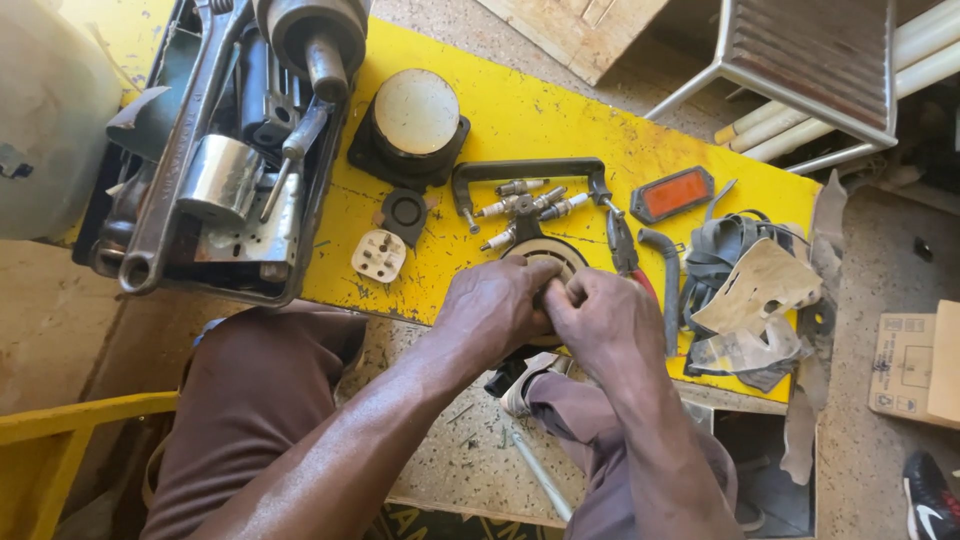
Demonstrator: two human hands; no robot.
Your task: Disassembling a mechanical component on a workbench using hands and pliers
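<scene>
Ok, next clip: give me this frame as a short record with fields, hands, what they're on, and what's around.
surface: yellow board
left hand: on a round pale part, at the board's near edge
right hand: meets the left hand over the same part
hold: fingers closed, grip hidden
nearby: spark plugs, red-handled pliers, white plug, orange reflector
left of board: toolbox with large wrench

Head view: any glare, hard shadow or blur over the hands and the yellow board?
Head view: even daylight, sharp focus on both hands, left hand and right hand; mild sheen on the yellow board and the metal cylinder; soft shadows only; slight wide-angle bending at the edges.
</scene>
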